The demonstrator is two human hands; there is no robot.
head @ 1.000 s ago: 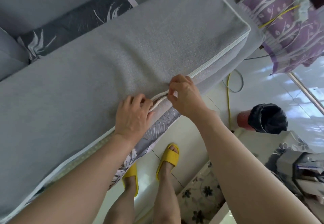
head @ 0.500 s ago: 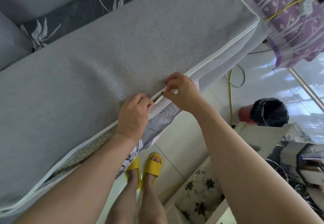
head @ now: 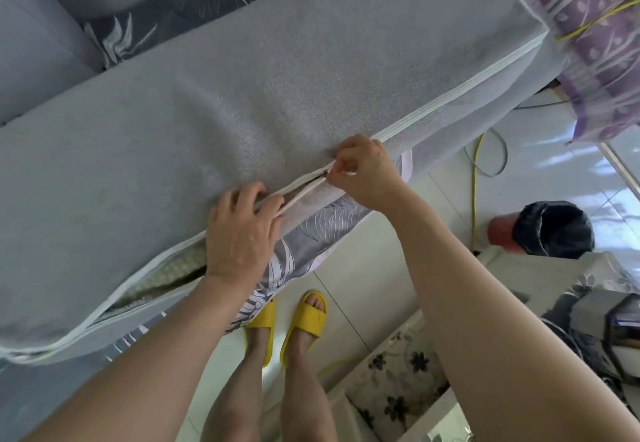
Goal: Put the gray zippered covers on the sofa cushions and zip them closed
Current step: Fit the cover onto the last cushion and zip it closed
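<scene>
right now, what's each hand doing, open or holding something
Left hand: closed, grips the gray cover edge beside the open zipper.
Right hand: closed, pinches the zipper; its pull is hidden by the fingers.

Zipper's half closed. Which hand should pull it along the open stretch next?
Right. The right hand pinches the zipper where its closed stretch ends, so it can likely pull on. The left hand grips the edges of the gray cover beside the open gap, better left bracing them.
</scene>
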